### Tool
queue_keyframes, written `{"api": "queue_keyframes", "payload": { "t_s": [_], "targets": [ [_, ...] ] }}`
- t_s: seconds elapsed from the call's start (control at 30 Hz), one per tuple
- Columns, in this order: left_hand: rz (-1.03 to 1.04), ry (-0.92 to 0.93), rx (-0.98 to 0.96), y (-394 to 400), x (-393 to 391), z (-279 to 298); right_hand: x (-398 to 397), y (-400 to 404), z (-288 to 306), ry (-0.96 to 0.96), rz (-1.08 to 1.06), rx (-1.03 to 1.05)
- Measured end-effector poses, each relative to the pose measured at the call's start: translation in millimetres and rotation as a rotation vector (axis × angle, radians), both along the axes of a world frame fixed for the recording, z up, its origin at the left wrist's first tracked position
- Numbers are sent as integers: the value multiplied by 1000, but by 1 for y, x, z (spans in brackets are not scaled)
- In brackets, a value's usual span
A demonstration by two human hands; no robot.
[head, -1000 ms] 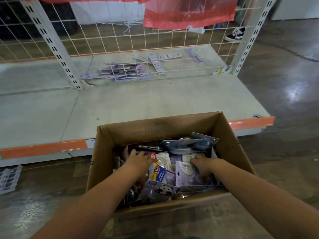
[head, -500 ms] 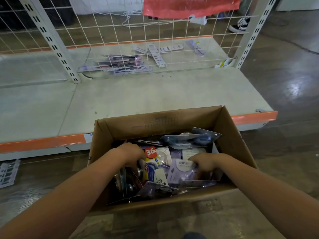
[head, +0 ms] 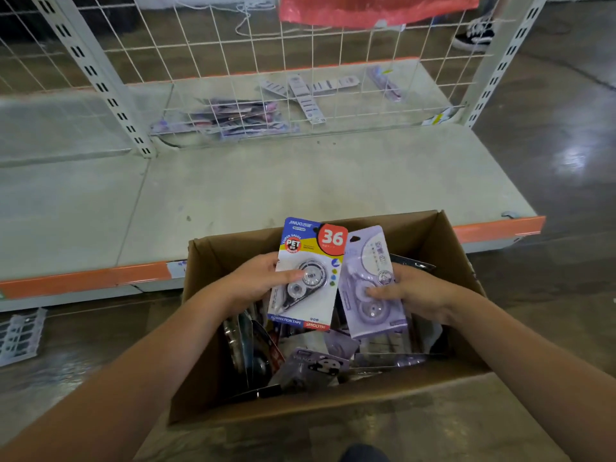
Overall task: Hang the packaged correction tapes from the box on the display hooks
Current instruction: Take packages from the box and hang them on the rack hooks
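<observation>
Above the open cardboard box [head: 443, 258], the left hand [head: 253, 281] grips a blue-and-white correction tape pack [head: 306, 278]. The right hand [head: 413, 291] grips a lilac pack [head: 370, 285] just beside it; more packs [head: 316, 365] lie inside the box.

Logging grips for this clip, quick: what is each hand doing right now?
Left hand: holds the blue-and-white correction tape pack.
Right hand: holds the lilac correction tape pack.

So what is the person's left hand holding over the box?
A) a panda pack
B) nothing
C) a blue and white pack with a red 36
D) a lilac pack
C: the left hand grips the blue and white pack with its red 36; the right hand holds the lilac pack.
</observation>
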State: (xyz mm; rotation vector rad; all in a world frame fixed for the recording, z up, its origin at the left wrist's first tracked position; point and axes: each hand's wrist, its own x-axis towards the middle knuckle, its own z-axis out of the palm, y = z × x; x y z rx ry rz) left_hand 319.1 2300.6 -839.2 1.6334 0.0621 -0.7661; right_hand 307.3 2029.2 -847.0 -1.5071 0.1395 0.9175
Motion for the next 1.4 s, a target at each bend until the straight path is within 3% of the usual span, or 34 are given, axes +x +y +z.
{"api": "queue_keyframes", "payload": {
  "t_s": [0.27,0.53,1.0,1.17,1.4],
  "targets": [
    [231,168,-87,8,-39,67,-29,20,86,218,-168,74],
    [331,251,-104,17,-65,227,-48,27,244,208,-275,134],
    [530,135,-149,31,-126,537,-88,38,533,115,-335,291],
    [592,15,-126,36,-148,608,-104,55,603,26,-366,410],
    [637,-107,-208,50,-159,667,-113,88,667,-83,-384,412]
  ]
}}
